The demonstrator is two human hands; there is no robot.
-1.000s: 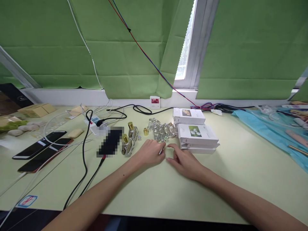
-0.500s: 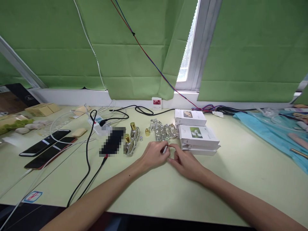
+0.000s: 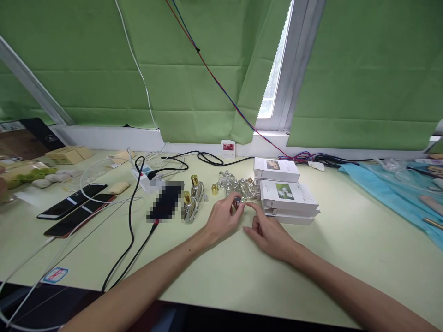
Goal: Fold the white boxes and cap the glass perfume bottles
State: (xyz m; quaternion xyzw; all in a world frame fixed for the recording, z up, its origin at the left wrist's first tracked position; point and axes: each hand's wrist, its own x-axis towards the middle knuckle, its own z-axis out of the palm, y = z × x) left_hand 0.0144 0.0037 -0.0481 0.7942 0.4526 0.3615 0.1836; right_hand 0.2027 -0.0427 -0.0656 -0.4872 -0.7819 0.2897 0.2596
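Note:
My left hand [image 3: 223, 219] is closed, thumb and fingers around a small glass perfume bottle [image 3: 238, 201], mostly hidden by the fingers. Close by on the right is my right hand [image 3: 270, 233], index finger stretched toward that bottle and thumb apart; whether the fingertip touches it I cannot tell. Just beyond the hands, several clear glass bottles [image 3: 228, 183] lie in a group. Left of them rests a loose gold cap [image 3: 215, 189]. Two bottles with gold caps [image 3: 191, 210] lie farther left, beside a small clear cap [image 3: 206, 198].
White boxes [image 3: 289, 198] with flower pictures are stacked at the right. A pixelated dark device [image 3: 166, 202] and black cable [image 3: 129, 221] lie left, near a power strip [image 3: 145, 182] and two phones [image 3: 74, 200]. Blue sheeting [image 3: 391, 198] covers the far right.
My left hand has shifted slightly forward with the bottle, its fingers now raised nearer the glass group. My right index finger stays beside it. The whole view has shifted a little.

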